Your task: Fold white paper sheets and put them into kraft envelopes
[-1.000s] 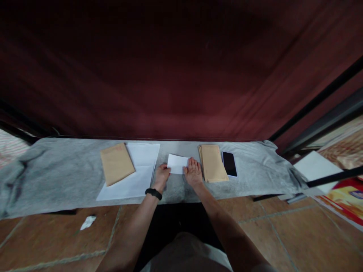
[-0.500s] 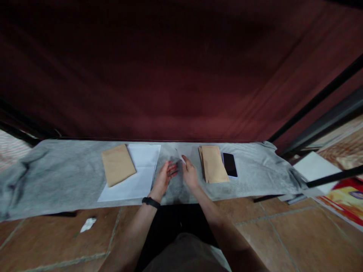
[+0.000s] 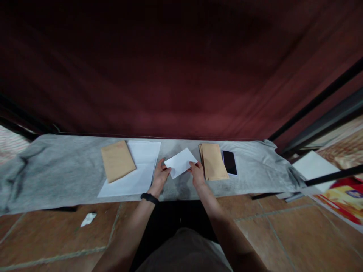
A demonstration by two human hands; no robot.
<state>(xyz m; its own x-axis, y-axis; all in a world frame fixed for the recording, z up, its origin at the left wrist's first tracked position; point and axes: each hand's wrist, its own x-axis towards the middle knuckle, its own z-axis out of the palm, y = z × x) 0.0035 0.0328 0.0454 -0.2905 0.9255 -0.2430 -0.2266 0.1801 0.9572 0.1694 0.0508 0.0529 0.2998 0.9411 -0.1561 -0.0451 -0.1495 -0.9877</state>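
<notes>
A small white rectangle of paper (image 3: 180, 162), perhaps folded, is held between my two hands above the grey cloth. My left hand (image 3: 160, 175) pinches its left end, with a dark band on the wrist. At the right end, my right hand (image 3: 196, 172) grips the lower edge with thumb and fingers. Just right of that hand lies a small stack of brown envelopes (image 3: 214, 161). To the left, larger white sheets (image 3: 144, 166) lie flat, partly covered by another brown envelope (image 3: 117, 161).
A smartphone (image 3: 230, 163) lies beside the envelope stack. The grey cloth (image 3: 70, 170) covers a long narrow surface against a dark red panel (image 3: 181, 75). Crumpled white tissue (image 3: 88, 219) is on the tiled floor. Black bars (image 3: 334, 176) and a colourful box (image 3: 348, 196) stand at right.
The white paper has turned from edge-on to showing its broad face. My left hand, apart from it before, has closed on its left end; my right hand has moved slightly right.
</notes>
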